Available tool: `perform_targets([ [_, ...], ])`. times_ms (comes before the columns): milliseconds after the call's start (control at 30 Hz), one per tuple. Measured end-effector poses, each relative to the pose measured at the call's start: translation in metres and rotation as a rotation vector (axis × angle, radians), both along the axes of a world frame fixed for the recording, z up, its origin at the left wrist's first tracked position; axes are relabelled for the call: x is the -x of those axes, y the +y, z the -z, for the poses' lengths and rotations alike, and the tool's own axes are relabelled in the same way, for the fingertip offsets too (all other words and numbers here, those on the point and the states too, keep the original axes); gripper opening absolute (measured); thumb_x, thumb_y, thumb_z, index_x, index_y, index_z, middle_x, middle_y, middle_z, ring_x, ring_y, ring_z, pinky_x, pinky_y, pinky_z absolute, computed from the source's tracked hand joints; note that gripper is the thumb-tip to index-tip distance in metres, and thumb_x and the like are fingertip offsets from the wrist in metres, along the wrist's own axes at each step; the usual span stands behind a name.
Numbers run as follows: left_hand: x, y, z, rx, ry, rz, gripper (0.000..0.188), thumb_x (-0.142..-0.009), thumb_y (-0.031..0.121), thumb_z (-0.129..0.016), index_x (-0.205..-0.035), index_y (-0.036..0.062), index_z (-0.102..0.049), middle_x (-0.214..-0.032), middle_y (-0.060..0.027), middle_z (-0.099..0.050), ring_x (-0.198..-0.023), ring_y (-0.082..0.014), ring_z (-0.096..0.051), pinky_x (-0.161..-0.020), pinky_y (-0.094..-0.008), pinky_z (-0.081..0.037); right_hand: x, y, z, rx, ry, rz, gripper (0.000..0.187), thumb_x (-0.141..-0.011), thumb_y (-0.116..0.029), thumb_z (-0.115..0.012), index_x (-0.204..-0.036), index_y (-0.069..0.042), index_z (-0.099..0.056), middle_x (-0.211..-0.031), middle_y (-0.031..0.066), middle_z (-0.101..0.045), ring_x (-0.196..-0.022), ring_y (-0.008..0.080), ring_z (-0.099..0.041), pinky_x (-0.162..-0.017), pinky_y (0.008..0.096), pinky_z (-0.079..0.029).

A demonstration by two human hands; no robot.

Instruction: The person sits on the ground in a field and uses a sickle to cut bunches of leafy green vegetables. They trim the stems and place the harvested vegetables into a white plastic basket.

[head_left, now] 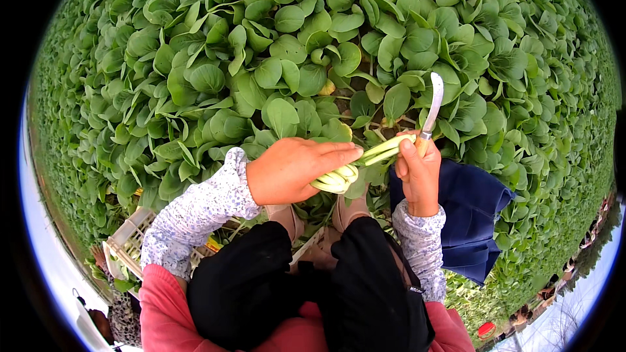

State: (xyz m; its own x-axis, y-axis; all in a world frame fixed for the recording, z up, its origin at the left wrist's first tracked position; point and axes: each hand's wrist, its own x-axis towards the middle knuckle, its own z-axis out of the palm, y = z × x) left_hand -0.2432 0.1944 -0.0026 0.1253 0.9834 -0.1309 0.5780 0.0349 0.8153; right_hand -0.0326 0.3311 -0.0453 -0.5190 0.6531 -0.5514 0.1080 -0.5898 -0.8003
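My left hand (287,168) is closed around the bok choy (334,181), whose pale green stalk bases poke out below the fingers. To its right, my right hand (420,179) grips the handle of a small curved knife (434,101), blade pointing up and away from me. Between thumb and fingers, that same hand also pinches the end of some pale stalks (383,152), which reach across to the left fingertips. Whether these stalks are still joined to the bok choy is hidden by the left fingers.
Dense bok choy plants (287,19) fill the ground ahead and on both sides. A pale plastic crate (130,238) stands by my left elbow. Dark blue cloth (469,215) lies beside my right forearm. My shoes (352,210) are just below the hands.
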Motion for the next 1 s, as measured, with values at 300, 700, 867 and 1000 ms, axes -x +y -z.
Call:
perform_targets([
  [300, -0.006, 0.024, 0.012, 0.150, -0.291, -0.291, 0.106, -0.058, 0.029, -0.087, -0.143, 0.0048, -0.028, -0.132, -0.0193, -0.047, -0.120, -0.0319, -0.049, -0.099, -0.0376, -0.040, 0.045, -0.033, -0.019, 0.224, 0.149, -0.092, 0.023, -0.085, -0.019, -0.068, -0.097, -0.003, -0.056, -0.069, -0.0008, -0.057, -0.051, 0.0056, -0.049, -0.046, 0.0190, -0.038],
  [700, 0.057, 0.054, 0.081, 0.098, 0.807, -0.165, 0.091, -0.060, -0.006, -0.060, -0.143, 0.0126, -0.029, -0.144, -0.0224, -0.030, -0.072, -0.0291, -0.060, -0.061, -0.0370, -0.052, 0.030, -0.009, 0.044, -0.363, -0.328, -0.414, 0.038, -0.097, -0.026, -0.050, -0.128, -0.005, -0.051, -0.082, 0.0038, -0.060, -0.063, 0.0096, -0.054, -0.060, 0.0234, -0.046],
  [867, 0.078, 0.028, 0.115, 0.105, 0.717, -0.203, 0.081, -0.062, -0.006, -0.059, -0.138, 0.0162, -0.039, -0.139, -0.0170, -0.040, -0.079, -0.0297, -0.062, -0.066, -0.0363, -0.053, 0.070, -0.007, 0.066, -0.369, -0.332, -0.481, 0.036, -0.096, -0.023, -0.050, -0.129, -0.009, -0.051, -0.109, 0.0126, -0.063, -0.084, 0.0179, -0.061, -0.078, 0.0287, -0.048],
  [1000, 0.093, 0.013, 0.125, 0.170, 0.411, -0.358, 0.071, -0.064, -0.006, -0.057, -0.131, 0.0145, -0.046, -0.131, -0.0108, -0.049, -0.095, -0.0320, -0.061, -0.079, -0.0379, -0.051, 0.092, -0.003, 0.091, -0.492, -0.292, -0.426, 0.035, -0.095, -0.022, -0.051, -0.126, -0.009, -0.054, -0.111, 0.0140, -0.063, -0.094, 0.0238, -0.062, -0.083, 0.0304, -0.047],
])
